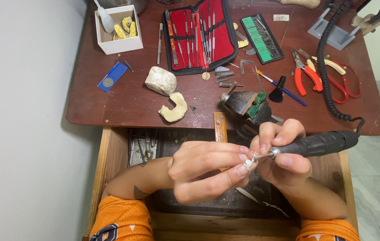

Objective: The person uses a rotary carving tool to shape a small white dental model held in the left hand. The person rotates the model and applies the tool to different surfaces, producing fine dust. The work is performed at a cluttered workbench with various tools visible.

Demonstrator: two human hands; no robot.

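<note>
Small white piece (248,163) sits pinched at my left fingertips, low centre of view, above the open wooden drawer (109,156); too small to make out its shape. Left hand (208,172) is closed narrow around it, thumb and forefinger clamped, knuckles toward 9 o'clock. Right hand (283,154) is wrapped in a pen grip on the black rotary handpiece (315,143). Its long axis runs roughly 3 to 9 o'clock, slightly tilted up at the cord end, and the metal bit (261,156) meets the piece from its 3 o'clock side; touching or just short, I cannot tell. Both hands press together, left one nearer the piece. From the handpiece's tail a coiled black cord (328,58) climbs toward 1 o'clock across the dark brown table (109,107). At 12 o'clock from the hands, a small bench vise (246,107). Farther out: a cream plaster cast (174,108) at 11, red tool roll (199,33) beyond it, orange-handled pliers (306,71) at 1.
</note>
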